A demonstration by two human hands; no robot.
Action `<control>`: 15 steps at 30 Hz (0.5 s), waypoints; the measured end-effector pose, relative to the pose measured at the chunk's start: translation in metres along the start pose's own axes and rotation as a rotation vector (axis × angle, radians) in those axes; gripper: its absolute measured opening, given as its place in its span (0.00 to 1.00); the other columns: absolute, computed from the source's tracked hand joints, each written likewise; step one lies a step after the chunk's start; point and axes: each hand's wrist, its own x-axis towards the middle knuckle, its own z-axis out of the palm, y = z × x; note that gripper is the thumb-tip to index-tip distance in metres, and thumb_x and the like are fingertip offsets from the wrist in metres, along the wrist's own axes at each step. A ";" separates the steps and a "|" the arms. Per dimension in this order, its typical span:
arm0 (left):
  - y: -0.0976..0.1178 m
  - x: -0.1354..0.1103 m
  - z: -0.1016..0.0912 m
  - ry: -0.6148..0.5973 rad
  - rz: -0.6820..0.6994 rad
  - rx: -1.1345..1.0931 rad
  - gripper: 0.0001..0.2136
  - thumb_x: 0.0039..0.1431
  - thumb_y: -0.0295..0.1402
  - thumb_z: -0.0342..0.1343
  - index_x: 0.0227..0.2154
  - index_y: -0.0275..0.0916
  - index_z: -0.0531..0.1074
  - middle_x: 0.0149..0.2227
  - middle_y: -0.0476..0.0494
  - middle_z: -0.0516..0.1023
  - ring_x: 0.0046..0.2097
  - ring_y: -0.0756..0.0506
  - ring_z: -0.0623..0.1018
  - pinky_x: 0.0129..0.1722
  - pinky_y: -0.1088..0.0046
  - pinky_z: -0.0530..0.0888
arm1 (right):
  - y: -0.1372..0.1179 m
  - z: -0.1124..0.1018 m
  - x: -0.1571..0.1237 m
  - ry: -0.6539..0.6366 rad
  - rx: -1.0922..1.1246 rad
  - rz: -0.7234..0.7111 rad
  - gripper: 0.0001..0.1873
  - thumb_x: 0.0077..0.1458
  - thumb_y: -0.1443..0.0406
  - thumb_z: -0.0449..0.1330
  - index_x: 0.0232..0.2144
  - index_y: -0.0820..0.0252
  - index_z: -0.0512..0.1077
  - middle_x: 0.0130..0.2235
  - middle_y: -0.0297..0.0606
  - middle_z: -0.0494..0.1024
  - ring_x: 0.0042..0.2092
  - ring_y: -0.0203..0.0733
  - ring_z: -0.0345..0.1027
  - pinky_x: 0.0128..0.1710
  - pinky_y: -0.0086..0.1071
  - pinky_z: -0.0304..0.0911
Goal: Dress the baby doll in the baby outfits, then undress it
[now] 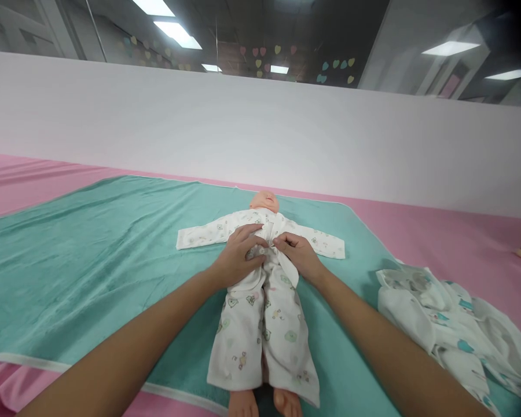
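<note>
A baby doll (264,200) lies on its back, arms stretched out sideways and bare feet toward me. It wears a white printed shirt (208,230) and matching white trousers (282,330). My left hand (242,255) rests on the shirt's front, its fingers apart, with thumb and forefinger curved near the front opening. Opposite it, my right hand (299,253) pinches the shirt's front edge at the doll's belly. The shirt's lower right flap hangs loose below that hand. Whatever fastening lies between the fingertips is too small to make out.
Beneath the doll spreads a green blanket (91,260) with a white border, over a pink sheet (434,237). Crumpled white baby clothes (447,330) with blue prints lie at the right. A white wall (243,127) with mirrors or glass above stands behind.
</note>
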 end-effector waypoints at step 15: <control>-0.057 0.006 -0.038 0.416 -0.572 -0.056 0.03 0.50 0.29 0.50 0.29 0.41 0.63 0.26 0.52 0.69 0.30 0.49 0.69 0.30 0.74 0.64 | 0.057 -0.086 0.006 0.465 -0.468 0.188 0.16 0.47 0.54 0.55 0.19 0.60 0.65 0.23 0.32 0.66 0.28 0.36 0.57 0.28 0.29 0.53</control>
